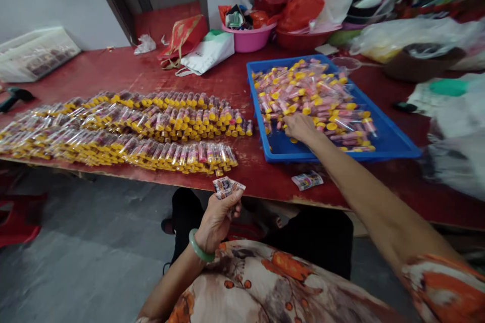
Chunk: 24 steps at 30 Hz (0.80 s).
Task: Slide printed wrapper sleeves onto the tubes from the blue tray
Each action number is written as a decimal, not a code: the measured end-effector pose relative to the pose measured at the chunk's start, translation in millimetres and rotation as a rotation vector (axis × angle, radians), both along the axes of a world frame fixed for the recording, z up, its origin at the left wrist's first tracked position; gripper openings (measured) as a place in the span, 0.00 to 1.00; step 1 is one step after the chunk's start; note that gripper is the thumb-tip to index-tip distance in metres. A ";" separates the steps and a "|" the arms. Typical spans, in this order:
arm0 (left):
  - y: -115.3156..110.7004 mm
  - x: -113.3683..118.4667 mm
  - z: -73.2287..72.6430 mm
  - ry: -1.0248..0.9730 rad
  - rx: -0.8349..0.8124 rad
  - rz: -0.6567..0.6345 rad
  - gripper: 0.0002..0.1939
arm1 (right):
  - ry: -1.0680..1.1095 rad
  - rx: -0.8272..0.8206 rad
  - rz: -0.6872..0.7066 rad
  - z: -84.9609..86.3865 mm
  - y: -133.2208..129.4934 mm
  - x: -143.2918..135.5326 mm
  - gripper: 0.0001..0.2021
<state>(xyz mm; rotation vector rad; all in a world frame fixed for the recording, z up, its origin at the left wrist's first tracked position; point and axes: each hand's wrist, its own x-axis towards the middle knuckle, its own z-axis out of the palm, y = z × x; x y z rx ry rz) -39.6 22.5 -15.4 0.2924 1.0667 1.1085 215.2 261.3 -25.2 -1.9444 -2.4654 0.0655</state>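
Note:
My left hand [221,212], with a green bangle at its wrist, is closed round small printed packets [226,186] just off the table's front edge. My right hand [300,127] reaches into the blue tray [394,147] at its near left part. Its fingertips are hidden among the pink tubes with yellow caps [314,91] heaped there, so what they hold cannot be made out. One loose printed packet [307,180] lies on the red table in front of the tray. Left of the tray, many capped tubes [151,121] are stacked in long rows, yellow ends facing the front edge.
Behind the tray stand a pink basin [250,38] and a red basin [303,40] with bags. A white bag [212,52] lies left of them. At the far left is a white crate [41,55]. Plastic bags [460,131] crowd the right side. A red stool [22,217] stands at lower left.

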 end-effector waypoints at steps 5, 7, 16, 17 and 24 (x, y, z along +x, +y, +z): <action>-3.2 -6.8 -2.2 -0.093 -0.009 0.013 0.18 | 0.010 -0.044 0.008 4.4 -5.2 16.1 0.16; -2.8 -9.6 -3.7 -0.145 -0.048 0.019 0.17 | 0.035 -0.102 0.069 7.3 -12.1 26.2 0.15; 4.4 3.4 2.5 -0.094 -0.118 -0.008 0.17 | 0.111 -0.067 0.306 7.7 -18.6 25.3 0.18; 3.8 5.4 4.3 -0.087 -0.108 0.000 0.17 | 0.128 -0.051 0.306 7.4 -17.7 21.7 0.16; 0.4 15.0 10.3 -0.033 -0.051 0.085 0.21 | 0.434 0.177 0.149 23.4 -76.9 5.2 0.17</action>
